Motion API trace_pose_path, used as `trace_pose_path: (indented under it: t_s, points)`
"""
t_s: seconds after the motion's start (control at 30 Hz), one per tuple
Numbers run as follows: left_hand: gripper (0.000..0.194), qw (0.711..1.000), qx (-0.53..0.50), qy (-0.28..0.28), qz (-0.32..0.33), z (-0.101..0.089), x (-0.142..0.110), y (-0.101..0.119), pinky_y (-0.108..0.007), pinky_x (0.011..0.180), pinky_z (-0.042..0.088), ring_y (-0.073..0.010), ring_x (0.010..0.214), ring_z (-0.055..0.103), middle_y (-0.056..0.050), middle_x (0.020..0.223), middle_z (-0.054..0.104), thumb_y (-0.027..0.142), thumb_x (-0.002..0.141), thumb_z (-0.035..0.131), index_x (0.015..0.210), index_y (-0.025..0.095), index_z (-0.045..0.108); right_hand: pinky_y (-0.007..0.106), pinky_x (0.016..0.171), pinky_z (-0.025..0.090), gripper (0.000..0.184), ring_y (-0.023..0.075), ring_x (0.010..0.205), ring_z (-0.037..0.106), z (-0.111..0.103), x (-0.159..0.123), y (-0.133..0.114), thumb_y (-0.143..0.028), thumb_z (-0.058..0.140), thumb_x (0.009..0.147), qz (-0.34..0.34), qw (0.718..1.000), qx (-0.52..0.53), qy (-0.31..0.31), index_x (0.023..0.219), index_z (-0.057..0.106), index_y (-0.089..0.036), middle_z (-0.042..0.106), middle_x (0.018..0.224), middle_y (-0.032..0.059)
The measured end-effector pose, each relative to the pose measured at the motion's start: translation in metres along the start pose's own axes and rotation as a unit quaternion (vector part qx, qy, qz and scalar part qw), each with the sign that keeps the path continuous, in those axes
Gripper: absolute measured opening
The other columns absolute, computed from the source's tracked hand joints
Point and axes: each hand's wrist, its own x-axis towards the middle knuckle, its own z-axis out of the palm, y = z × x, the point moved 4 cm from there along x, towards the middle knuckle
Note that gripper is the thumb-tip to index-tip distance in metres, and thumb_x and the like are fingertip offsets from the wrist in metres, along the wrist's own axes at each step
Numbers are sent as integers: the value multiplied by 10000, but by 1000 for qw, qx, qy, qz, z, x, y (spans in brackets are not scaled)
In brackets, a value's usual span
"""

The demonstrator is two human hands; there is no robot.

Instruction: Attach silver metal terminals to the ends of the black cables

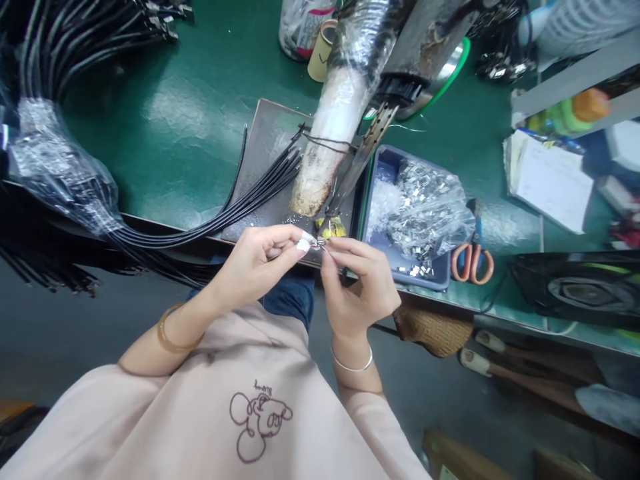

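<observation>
At the table's front edge, the fingertips of both my hands meet around a small metal connector (319, 244). My left hand (253, 260) pinches it between thumb and forefinger, and white tape wraps those fingertips. From the other side, my right hand (360, 277) is closed in a pinch at the connector; exactly what lies in its fingers is too small to make out. Just beyond the fingertips, a soldering iron (367, 143) points down towards a yellow lump (334, 227). Black cables (240, 207) lie in a bundle on a dark board (265, 133) left of the iron.
A white tube (330, 127) hangs above the board. To the right are a blue tray (435, 280) with bagged metal parts (430, 207) and orange-handled scissors (473, 260). Wrapped cables (60, 160) fill the left. A black fan-like device (580, 290) stands far right. Another person's legs (535, 380) show below.
</observation>
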Motion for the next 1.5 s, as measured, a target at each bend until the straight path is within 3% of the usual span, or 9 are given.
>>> trace_pose_path:
  t_s: [0.1,0.43,0.87,1.17,1.5]
  points:
    - [212,1000,3,2,5,0,3,1,-207,485,319,-84,520,414,27,610,536,322,912,667,792,148,685,270,796,648,210,154,887,785,3,1,-1,-57,743,886,-19,1000,-16,-11,989,679,-229,814,1006,34]
    - [166,999,45,3,25,3,8,3,-199,481,270,-70,524,318,79,589,359,245,937,568,822,140,629,304,781,645,173,158,856,777,8,8,3,-73,728,905,14,1000,-3,-3,922,672,-236,797,938,7]
    - [158,996,81,-1,32,2,8,7,-210,484,266,-73,527,332,71,590,391,225,943,581,849,130,665,295,757,641,177,153,851,769,7,6,3,-88,725,903,33,999,13,-9,903,639,-243,792,944,3]
    - [147,990,114,6,80,2,7,12,-209,484,254,-66,523,298,80,586,364,190,949,581,864,129,685,281,813,635,200,145,856,765,5,11,2,-61,768,872,23,1000,-2,-4,927,689,-236,793,946,0]
    - [191,998,56,-26,-11,-1,8,4,-210,481,264,-75,540,333,48,616,421,250,929,591,834,120,695,253,807,639,194,147,890,778,5,6,1,-52,733,883,10,998,2,-60,899,643,-224,798,991,35]
